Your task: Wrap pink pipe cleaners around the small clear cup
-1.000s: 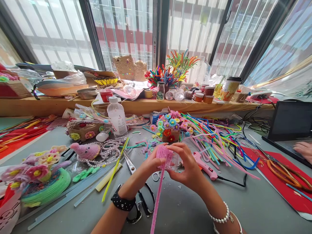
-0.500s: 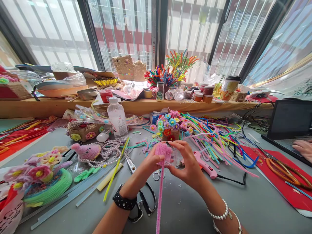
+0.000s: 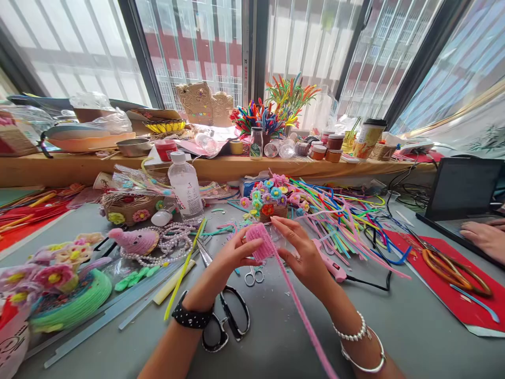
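Observation:
My left hand (image 3: pixel 232 255) grips a pink fuzzy piece made of chenille stems (image 3: pixel 261 243), its rows lying side by side. From its edge a long pink chenille stem (image 3: pixel 296 305) trails down to the lower right. Close on the other side is my right hand (image 3: pixel 302 252), fingers curved and apart, the thumb near the stem; whether a fingertip touches the piece is hard to tell. Beneath my hands lie small scissors (image 3: pixel 254 276) and larger black-handled scissors (image 3: pixel 232 316). Just behind is a basket of chenille flowers (image 3: pixel 272 202).
Loose chenille stems (image 3: pixel 347 216) spread behind a pink glue gun (image 3: pixel 331 266) at right. A plastic bottle (image 3: pixel 185 184), pearl strings (image 3: pixel 173 242), a pink plush-like figure (image 3: pixel 134 241) and glue sticks (image 3: pixel 118 316) lie left. A person's hand (image 3: pixel 483 237) rests at a laptop (image 3: pixel 461 195).
The pink piece has turned and tilted in my left hand, and its trailing stem has swung from straight down to the lower right. My right hand has shifted slightly and its fingers have spread.

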`<state>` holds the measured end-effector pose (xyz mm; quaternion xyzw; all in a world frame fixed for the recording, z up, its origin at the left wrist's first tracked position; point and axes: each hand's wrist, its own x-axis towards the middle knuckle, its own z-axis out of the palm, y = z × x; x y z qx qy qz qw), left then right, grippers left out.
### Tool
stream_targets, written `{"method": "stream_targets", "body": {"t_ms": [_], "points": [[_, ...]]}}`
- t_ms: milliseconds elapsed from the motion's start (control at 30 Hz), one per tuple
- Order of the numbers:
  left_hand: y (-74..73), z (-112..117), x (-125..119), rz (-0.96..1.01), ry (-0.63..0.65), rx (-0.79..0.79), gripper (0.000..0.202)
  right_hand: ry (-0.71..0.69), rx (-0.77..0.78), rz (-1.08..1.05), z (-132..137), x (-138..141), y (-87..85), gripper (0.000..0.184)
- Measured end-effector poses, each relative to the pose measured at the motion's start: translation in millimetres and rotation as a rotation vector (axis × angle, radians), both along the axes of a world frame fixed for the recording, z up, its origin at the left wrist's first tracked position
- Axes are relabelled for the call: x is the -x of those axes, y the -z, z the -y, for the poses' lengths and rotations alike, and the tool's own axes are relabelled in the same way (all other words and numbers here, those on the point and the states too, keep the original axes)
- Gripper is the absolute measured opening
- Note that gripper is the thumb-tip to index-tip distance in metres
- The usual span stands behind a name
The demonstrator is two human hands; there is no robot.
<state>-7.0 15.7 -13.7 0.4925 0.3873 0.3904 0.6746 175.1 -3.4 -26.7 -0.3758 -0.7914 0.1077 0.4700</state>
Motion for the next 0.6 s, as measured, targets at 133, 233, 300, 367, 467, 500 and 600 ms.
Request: {"method": "stream_targets", "body": {"t_ms": [133,233,300,367,467,500,600], "points": [[-5.7,5.8,-0.5,0.008,0.025,-0.01,0.052,0.042,0.023,-0.067,-0.4,-0.5,-1.6,0.043],[-5.2,7.3,-2.1,0.091,0.041,-0.018,0.05,0.062,0.089,-0.126,1.1,1.0,-2.5,0.044],[-4.4,8.2,-3.1,0.153,0.03,-0.016,0.052,0.042,0.124,-0.159,3.4,2.5,-3.5,0.047],[-3.5,8.9,-3.9,0.198,0.009,-0.025,0.052,0.001,0.162,-0.155,6.2,3.5,-4.4,0.053],[-1.8,9.9,-5.2,0.227,-0.006,-0.037,0.052,-0.081,0.209,-0.148,9.1,4.0,-4.2,0.06],[-1.2,10.1,-6.0,0.229,-0.008,-0.035,0.052,-0.102,0.22,-0.161,9.4,4.1,-3.6,0.061],[0.3,10.8,-9.5,0.221,-0.006,-0.035,0.058,-0.109,0.267,-0.215,8.0,4.5,-1.5,0.065]]}}
